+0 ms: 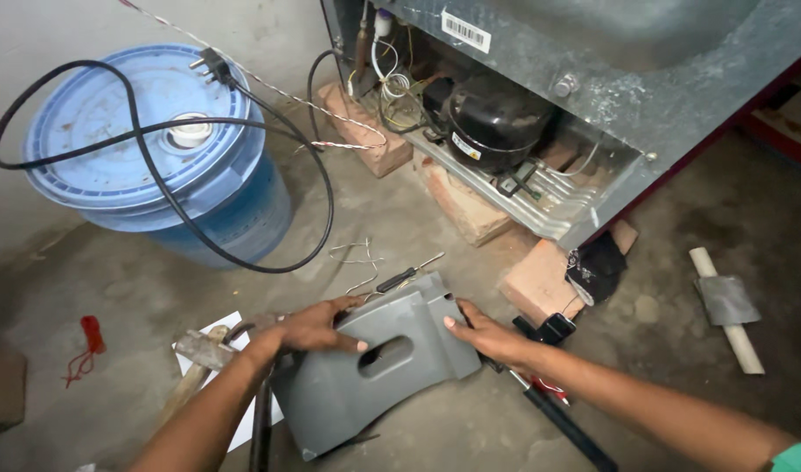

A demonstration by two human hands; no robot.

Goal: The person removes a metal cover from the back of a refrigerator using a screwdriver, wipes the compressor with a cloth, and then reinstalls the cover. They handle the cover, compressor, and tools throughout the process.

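I hold a grey plastic cover panel (pixel 378 363) in both hands, low over the concrete floor (pixel 418 218) near its front edge. The panel is curved, with an oval slot in its middle and a notched upper corner; its lower end comes down to the floor. My left hand (pixel 317 328) clasps its upper left edge, thumb across the face, fingers wrapped behind. My right hand (pixel 492 336) presses on the right edge with the thumb on the face.

Just beyond the panel a small screwdriver (pixel 406 275) lies on the floor beside some loose bent wire (pixel 357 258). Under my left forearm a hammer (pixel 201 354) rests on a white sheet of paper (pixel 234 328). Under my right wrist lies a black-and-red tool (pixel 547 367).

The floor is rough, grey and dusty. Toward its far right a refrigerator (pixel 662 96) stands on red bricks (pixel 466 205), its open base showing a black compressor (pixel 492 118) and tangled wiring. At the far left a blue lidded bucket (pixel 147 149) stands against the wall, a black power cord (pixel 156 166) with its plug looped over the lid. A red scrap (pixel 90 336) lies toward the left edge, and a pale pipe wrapped with grey tape (pixel 728 306) toward the right.
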